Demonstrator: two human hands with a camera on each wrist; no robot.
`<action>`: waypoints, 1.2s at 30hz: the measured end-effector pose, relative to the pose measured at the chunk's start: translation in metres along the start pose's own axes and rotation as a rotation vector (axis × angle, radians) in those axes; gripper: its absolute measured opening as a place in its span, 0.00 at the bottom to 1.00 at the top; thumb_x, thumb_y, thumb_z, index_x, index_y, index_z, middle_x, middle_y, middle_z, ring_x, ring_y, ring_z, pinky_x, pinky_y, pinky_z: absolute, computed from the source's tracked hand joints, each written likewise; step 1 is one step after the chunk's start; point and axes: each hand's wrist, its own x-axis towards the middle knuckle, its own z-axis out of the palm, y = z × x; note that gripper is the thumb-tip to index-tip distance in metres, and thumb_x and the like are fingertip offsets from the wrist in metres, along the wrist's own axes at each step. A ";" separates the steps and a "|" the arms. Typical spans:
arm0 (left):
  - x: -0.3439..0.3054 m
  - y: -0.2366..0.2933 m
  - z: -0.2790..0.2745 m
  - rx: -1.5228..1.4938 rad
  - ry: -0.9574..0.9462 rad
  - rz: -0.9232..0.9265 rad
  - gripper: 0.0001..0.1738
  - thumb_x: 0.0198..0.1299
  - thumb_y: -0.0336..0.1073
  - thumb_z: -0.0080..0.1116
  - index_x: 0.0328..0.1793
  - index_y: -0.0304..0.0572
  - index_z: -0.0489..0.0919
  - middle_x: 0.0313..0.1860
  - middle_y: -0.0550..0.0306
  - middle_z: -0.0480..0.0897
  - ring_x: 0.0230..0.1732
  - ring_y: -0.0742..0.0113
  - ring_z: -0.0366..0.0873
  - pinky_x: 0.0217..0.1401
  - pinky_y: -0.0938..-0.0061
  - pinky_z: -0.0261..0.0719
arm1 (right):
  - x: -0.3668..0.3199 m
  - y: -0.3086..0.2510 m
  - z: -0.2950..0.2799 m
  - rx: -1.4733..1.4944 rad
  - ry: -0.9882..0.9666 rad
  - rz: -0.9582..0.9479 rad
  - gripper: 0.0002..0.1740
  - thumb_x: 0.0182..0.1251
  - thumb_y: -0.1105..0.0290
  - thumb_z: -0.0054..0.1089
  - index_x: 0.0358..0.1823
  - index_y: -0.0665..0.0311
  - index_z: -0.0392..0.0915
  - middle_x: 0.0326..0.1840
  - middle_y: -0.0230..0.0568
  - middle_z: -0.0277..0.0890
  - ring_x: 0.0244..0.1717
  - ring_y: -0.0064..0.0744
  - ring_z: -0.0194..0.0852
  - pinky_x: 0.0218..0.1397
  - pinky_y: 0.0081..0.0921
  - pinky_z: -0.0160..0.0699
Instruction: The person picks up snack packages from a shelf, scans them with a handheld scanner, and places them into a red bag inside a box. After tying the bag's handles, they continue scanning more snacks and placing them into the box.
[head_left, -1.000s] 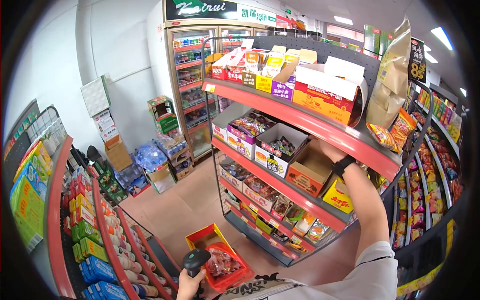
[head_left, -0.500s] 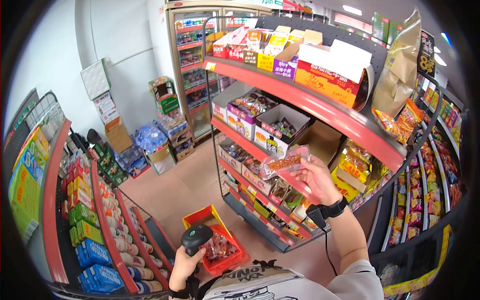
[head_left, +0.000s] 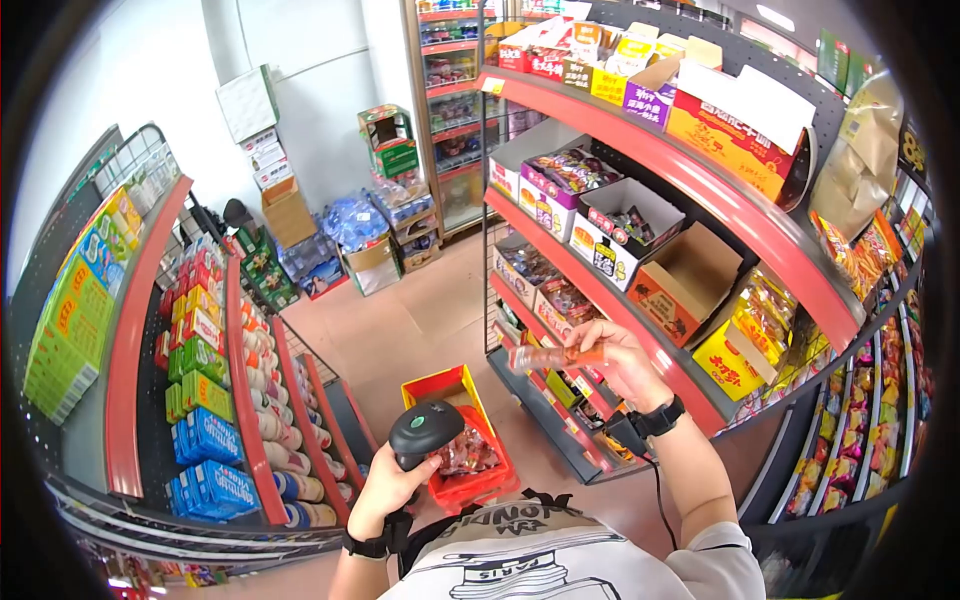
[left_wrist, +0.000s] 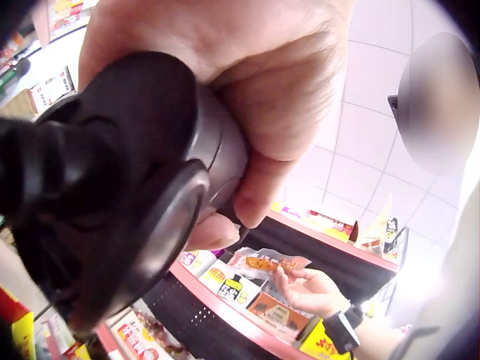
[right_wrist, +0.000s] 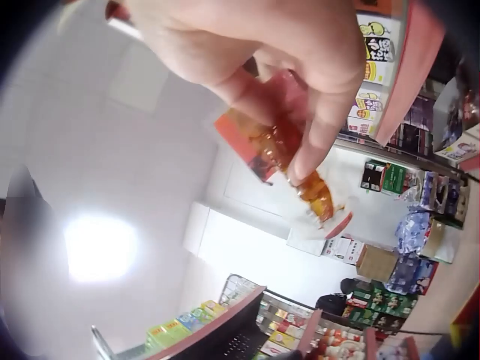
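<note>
My left hand (head_left: 388,482) grips a black handheld barcode scanner (head_left: 425,434), its rounded head pointing up and away from me. In the left wrist view the scanner body (left_wrist: 169,150) fills much of the frame, thumb and fingers wrapped round its handle. My right hand (head_left: 628,368) pinches a clear plastic snack packet (head_left: 548,358) with reddish-brown food inside, in front of the shelf edge. The right wrist view shows the packet (right_wrist: 318,198) between thumb and fingers, its far end sticking out. An open brown carton (head_left: 690,285) stands on the shelf behind my right hand.
On the floor below, a red and yellow box (head_left: 497,478) holds several similar packets. Red-edged shelving (head_left: 660,130) with snack boxes rises at the right, and a stocked shelf (head_left: 255,400) flanks the left. Cartons and wrapped bottles (head_left: 352,228) stand by the wall.
My right hand came out of the shelf with the snack packet, which has since turned from flat-facing to nearly edge-on. The left hand kept the scanner and lifted it slightly; the head view shifted.
</note>
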 end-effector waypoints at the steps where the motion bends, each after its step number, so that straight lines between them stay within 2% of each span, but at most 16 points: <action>1: -0.001 0.001 0.000 0.008 -0.026 0.029 0.14 0.53 0.31 0.65 0.45 0.37 0.76 0.31 0.66 0.78 0.29 0.80 0.71 0.32 0.81 0.71 | 0.000 0.001 0.000 0.020 -0.056 0.023 0.06 0.59 0.72 0.49 0.29 0.67 0.73 0.41 0.43 0.74 0.44 0.30 0.72 0.51 0.27 0.70; 2: 0.000 0.003 0.000 0.015 -0.054 0.059 0.15 0.53 0.31 0.65 0.46 0.37 0.76 0.32 0.65 0.79 0.30 0.79 0.71 0.34 0.81 0.71 | 0.002 0.006 -0.004 0.034 -0.108 -0.012 0.06 0.59 0.73 0.46 0.28 0.67 0.72 0.39 0.44 0.73 0.40 0.30 0.72 0.48 0.26 0.71; 3: -0.002 0.014 0.005 0.025 -0.067 0.100 0.14 0.54 0.26 0.61 0.47 0.37 0.74 0.27 0.65 0.75 0.25 0.79 0.70 0.27 0.81 0.69 | 0.004 0.008 -0.007 0.037 -0.108 0.004 0.07 0.58 0.70 0.47 0.26 0.65 0.70 0.36 0.43 0.72 0.40 0.32 0.70 0.49 0.28 0.69; 5: -0.005 0.021 0.003 0.030 -0.105 0.096 0.14 0.54 0.26 0.61 0.47 0.37 0.73 0.28 0.65 0.75 0.25 0.79 0.70 0.28 0.81 0.69 | 0.006 0.012 -0.011 0.089 -0.089 0.040 0.10 0.58 0.66 0.45 0.21 0.62 0.65 0.29 0.41 0.67 0.39 0.35 0.65 0.50 0.32 0.68; 7: -0.008 0.026 0.004 0.035 -0.152 0.098 0.15 0.54 0.26 0.61 0.48 0.37 0.73 0.28 0.66 0.75 0.25 0.79 0.70 0.28 0.82 0.69 | 0.010 0.020 -0.012 0.157 -0.098 0.036 0.11 0.58 0.65 0.45 0.21 0.62 0.65 0.29 0.41 0.66 0.38 0.35 0.65 0.50 0.32 0.67; 10: -0.011 0.032 0.006 0.031 -0.182 0.043 0.17 0.54 0.30 0.64 0.50 0.34 0.76 0.41 0.59 0.81 0.42 0.75 0.74 0.50 0.76 0.72 | 0.010 0.026 -0.005 0.232 -0.097 0.025 0.10 0.58 0.65 0.44 0.21 0.61 0.63 0.27 0.40 0.64 0.37 0.36 0.65 0.47 0.30 0.66; 13: -0.011 0.034 0.009 0.054 -0.202 0.057 0.17 0.55 0.31 0.63 0.50 0.34 0.76 0.41 0.59 0.82 0.43 0.75 0.74 0.51 0.77 0.72 | 0.010 0.031 0.005 0.226 -0.089 0.019 0.09 0.57 0.68 0.40 0.22 0.62 0.64 0.28 0.41 0.66 0.33 0.31 0.64 0.41 0.25 0.64; 16: -0.011 0.034 0.012 0.093 -0.190 0.063 0.15 0.55 0.31 0.63 0.49 0.34 0.77 0.40 0.58 0.82 0.42 0.76 0.75 0.50 0.77 0.72 | 0.010 0.034 0.007 0.231 -0.142 0.100 0.09 0.56 0.66 0.44 0.22 0.62 0.64 0.28 0.40 0.65 0.36 0.34 0.65 0.46 0.28 0.66; 21: -0.011 0.038 0.018 0.123 -0.203 0.071 0.14 0.55 0.30 0.61 0.47 0.34 0.78 0.38 0.59 0.82 0.41 0.75 0.75 0.50 0.76 0.73 | 0.012 0.047 0.017 0.235 -0.123 0.090 0.09 0.57 0.67 0.42 0.22 0.61 0.65 0.29 0.40 0.66 0.34 0.32 0.65 0.42 0.26 0.65; 29: -0.011 0.034 0.018 0.120 -0.225 0.043 0.13 0.55 0.31 0.61 0.46 0.35 0.78 0.38 0.59 0.82 0.41 0.75 0.75 0.50 0.76 0.72 | 0.012 0.045 0.029 0.190 -0.118 0.090 0.08 0.56 0.68 0.42 0.21 0.62 0.65 0.29 0.41 0.67 0.33 0.31 0.64 0.44 0.27 0.65; 31: -0.009 0.023 0.017 0.138 -0.170 0.095 0.16 0.55 0.32 0.63 0.49 0.39 0.76 0.27 0.66 0.77 0.24 0.80 0.70 0.27 0.81 0.70 | 0.012 0.046 0.029 0.184 -0.124 0.084 0.08 0.56 0.69 0.42 0.21 0.62 0.65 0.29 0.41 0.68 0.33 0.31 0.65 0.44 0.27 0.65; 35: -0.010 0.027 0.017 0.112 -0.151 0.075 0.16 0.55 0.33 0.64 0.48 0.39 0.76 0.27 0.66 0.77 0.23 0.80 0.70 0.26 0.82 0.70 | 0.011 0.047 0.030 0.154 -0.119 0.090 0.09 0.57 0.69 0.42 0.21 0.62 0.65 0.29 0.42 0.68 0.34 0.31 0.65 0.45 0.27 0.65; 36: -0.012 0.030 0.017 0.104 -0.154 0.051 0.16 0.55 0.32 0.64 0.49 0.37 0.76 0.35 0.62 0.79 0.33 0.78 0.72 0.39 0.79 0.71 | 0.011 0.047 0.030 0.155 -0.118 0.092 0.09 0.57 0.69 0.41 0.21 0.62 0.65 0.30 0.42 0.69 0.34 0.31 0.66 0.45 0.27 0.65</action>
